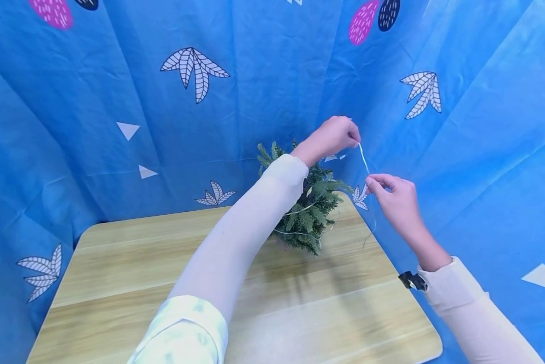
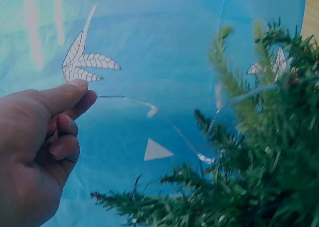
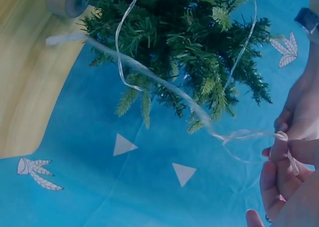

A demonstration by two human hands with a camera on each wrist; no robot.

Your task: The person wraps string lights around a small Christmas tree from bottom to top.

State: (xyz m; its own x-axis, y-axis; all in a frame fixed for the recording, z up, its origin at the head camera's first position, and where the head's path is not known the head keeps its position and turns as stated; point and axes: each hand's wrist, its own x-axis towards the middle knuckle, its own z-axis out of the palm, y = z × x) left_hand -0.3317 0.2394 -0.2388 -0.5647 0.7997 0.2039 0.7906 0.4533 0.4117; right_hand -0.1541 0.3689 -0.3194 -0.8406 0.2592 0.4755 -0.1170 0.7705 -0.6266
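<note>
A small artificial Christmas tree (image 1: 315,222) stands at the back right of the table, with thin wire of a fairy light string (image 1: 300,210) lying around its branches. My left hand (image 1: 333,135), reaching across above the tree, pinches the string between thumb and fingertips; in the left wrist view the wire (image 2: 122,97) runs from those fingers towards the branches. To the right of the tree, my right hand (image 1: 397,199) pinches gathered strands of the string. A short stretch spans the two hands, and a loose end dangles below the right one. The right wrist view shows a strand (image 3: 164,82) passing before the branches.
The light wooden table (image 1: 131,273) has rounded corners. A blue patterned curtain (image 1: 172,146) hangs close behind it and along its sides. My left sleeve (image 1: 227,253) hides part of the tree. A small black device (image 1: 412,281) sits at my right cuff.
</note>
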